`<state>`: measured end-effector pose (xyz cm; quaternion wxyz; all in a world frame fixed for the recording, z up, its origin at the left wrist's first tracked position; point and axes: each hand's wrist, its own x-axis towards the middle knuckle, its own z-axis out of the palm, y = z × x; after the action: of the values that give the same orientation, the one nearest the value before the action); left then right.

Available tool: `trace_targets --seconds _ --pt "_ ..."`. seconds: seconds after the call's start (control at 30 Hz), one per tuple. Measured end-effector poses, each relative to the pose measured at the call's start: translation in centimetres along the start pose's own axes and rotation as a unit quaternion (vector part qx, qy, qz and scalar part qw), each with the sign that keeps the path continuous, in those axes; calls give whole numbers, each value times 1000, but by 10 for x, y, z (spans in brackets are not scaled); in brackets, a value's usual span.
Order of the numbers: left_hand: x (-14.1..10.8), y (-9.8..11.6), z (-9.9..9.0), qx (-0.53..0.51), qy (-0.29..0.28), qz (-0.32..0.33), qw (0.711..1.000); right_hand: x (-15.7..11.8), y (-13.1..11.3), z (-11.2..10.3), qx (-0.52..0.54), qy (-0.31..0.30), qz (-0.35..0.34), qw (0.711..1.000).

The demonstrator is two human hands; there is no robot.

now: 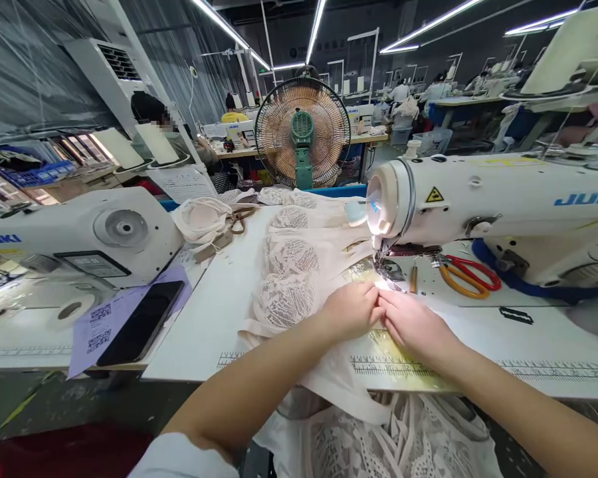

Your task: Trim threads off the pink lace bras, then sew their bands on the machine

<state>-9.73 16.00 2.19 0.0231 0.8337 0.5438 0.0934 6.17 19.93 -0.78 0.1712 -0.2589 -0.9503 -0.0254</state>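
Just in front of the lit needle area of a white JUKI sewing machine (443,189), my two hands meet at the fingertips. My left hand (353,310) is closed, its fingers pinched on the edge of a cream lace bra (286,299). Close against it, my right hand (418,325) is also closed, thumb and fingers pressed together on the bra's edge. The fingers mostly hide the bit of cloth between them. More lace bras (292,219) trail back across the table in a joined row, and others (349,438) hang below the front edge.
Red- and orange-handled scissors (471,275) and a black razor blade (516,315) lie right of my hands. A second machine (124,229), a phone (142,322) and a tape roll (74,310) are left. A large fan (302,129) stands behind; people work farther back.
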Motion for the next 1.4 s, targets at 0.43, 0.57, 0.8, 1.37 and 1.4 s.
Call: trace_targets --seconds 0.43,0.57,0.8,1.37,1.4 --pt "29 -13 -2 110 -37 -51 992 -47 14 5 29 88 -29 995" --pt "35 -15 -6 112 -50 -48 991 -45 11 5 40 85 -28 995" --pt "38 -23 -13 110 -55 -48 991 -43 8 10 51 73 -24 996" --pt "2 -3 -17 98 -44 21 994 -20 -11 7 109 80 -8 991" --pt "2 -5 -17 101 -34 29 994 -23 -9 7 115 81 -15 990"
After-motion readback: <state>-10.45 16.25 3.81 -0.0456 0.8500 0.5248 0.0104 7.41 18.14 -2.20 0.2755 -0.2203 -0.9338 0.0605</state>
